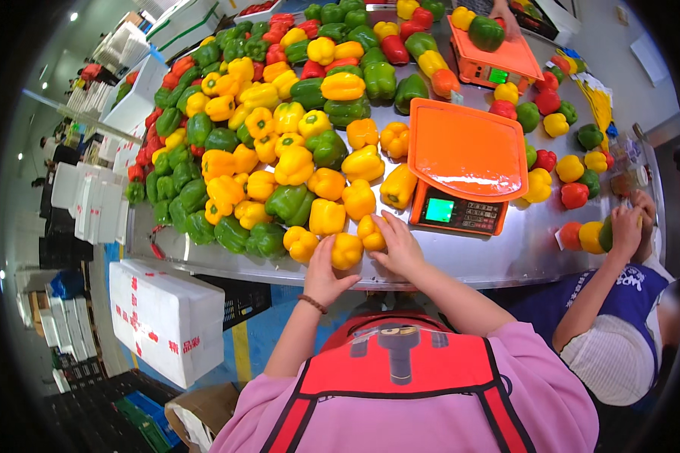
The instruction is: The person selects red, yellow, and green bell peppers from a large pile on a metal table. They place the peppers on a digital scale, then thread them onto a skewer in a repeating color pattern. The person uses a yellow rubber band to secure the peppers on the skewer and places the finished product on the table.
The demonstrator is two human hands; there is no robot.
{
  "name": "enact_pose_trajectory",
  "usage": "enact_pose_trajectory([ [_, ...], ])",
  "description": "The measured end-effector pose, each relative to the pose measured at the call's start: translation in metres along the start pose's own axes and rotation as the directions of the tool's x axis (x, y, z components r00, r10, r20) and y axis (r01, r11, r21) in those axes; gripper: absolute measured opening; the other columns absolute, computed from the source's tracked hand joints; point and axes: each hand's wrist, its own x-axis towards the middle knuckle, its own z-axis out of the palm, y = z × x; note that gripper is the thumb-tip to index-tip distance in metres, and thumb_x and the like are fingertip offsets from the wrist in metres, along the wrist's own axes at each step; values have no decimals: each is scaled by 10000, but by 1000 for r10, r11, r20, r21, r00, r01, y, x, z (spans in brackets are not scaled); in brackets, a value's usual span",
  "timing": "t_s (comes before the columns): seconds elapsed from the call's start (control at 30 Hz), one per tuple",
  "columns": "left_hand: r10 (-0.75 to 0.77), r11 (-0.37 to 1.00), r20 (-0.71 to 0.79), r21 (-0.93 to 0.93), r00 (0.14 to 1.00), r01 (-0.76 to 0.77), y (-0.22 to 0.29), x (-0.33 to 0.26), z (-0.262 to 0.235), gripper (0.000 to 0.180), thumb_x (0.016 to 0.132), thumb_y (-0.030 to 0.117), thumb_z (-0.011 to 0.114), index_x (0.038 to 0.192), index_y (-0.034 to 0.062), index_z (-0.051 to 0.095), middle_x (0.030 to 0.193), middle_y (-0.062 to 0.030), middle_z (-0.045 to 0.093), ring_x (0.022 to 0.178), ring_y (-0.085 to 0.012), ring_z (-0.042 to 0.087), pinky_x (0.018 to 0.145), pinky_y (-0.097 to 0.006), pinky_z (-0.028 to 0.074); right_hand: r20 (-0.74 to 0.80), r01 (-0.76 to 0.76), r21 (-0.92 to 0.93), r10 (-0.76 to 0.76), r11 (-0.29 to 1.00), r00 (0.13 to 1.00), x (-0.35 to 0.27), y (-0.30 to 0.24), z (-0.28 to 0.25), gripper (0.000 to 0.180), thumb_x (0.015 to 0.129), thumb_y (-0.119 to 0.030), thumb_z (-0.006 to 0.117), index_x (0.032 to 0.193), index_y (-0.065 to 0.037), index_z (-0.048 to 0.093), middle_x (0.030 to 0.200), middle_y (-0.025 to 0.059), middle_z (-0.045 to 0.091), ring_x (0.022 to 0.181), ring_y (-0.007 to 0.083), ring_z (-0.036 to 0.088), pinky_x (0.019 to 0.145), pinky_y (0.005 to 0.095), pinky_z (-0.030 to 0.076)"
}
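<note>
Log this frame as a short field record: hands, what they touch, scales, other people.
left hand: cupped on a yellow pepper at the table's near edge
right hand: resting on a second yellow pepper beside it
surface: steel table, big pile of green, yellow, orange and red peppers
near scale: orange platter, nothing on it, display lit
far scale: one green and one yellow pepper on it
co-worker: at right, hands at peppers by the table edge
floor: white foam box at left

Bright overhead light, glare on the steel table (pixel 506 260), sharp centre, heavy fisheye bending (black vignette at corners)
</note>
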Motion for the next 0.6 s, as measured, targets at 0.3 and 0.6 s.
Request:
enact_pose_trajectory([
  [0.3, -75, 986, -127, 138, 989, 92, -9, -6, 32, 824, 683, 197, 802, 1383, 94, 379, 1283, -177, 515, 1152, -371, 501, 975, -435, 419, -21, 38, 23, -37, 999, 999, -2, 12, -8, 682, 653, -210, 796, 1266, -98, 519, 1243, 168, 502, 1128, 354, 502, 959, 409, 445],
  [0.6, -70, 994, -343, 50, 937, 93, -10, -9, -1, 711, 710, 200, 782, 1316, 37, 447, 1268, -200, 515, 1166, -383, 492, 999, -429, 400, -264, 123, 9, -116, 992, 958, 1, 6, -117, 692, 636, -188, 823, 1248, -51, 530, 1241, 159, 551, 1155, 324, 528, 975, 406, 436],
])
